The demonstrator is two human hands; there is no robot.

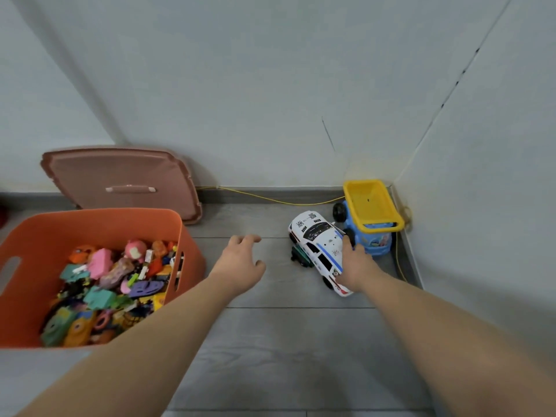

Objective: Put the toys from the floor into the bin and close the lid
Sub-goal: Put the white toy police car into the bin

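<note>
Orange bin (194,254): toys (105,281) inside, lid (120,176) off.
Left hand (240,263): fingers spread, empty, above floor (285,341).
Right hand (353,263): grips white car (319,245) near floor's right corner.

Grey plank floor (288,341), pale walls (255,85)

Yellow cable (264,198) along baseboard (301,193), white walls (240,85)

Just beyond where the right hand (356,263) holds the white toy car (319,251), a blue and yellow dump truck (371,224) crowds in. A wall (481,206) closes off the right. To the left, bare floor (270,326) lies open as far as the uncovered orange bin (90,224).
</note>
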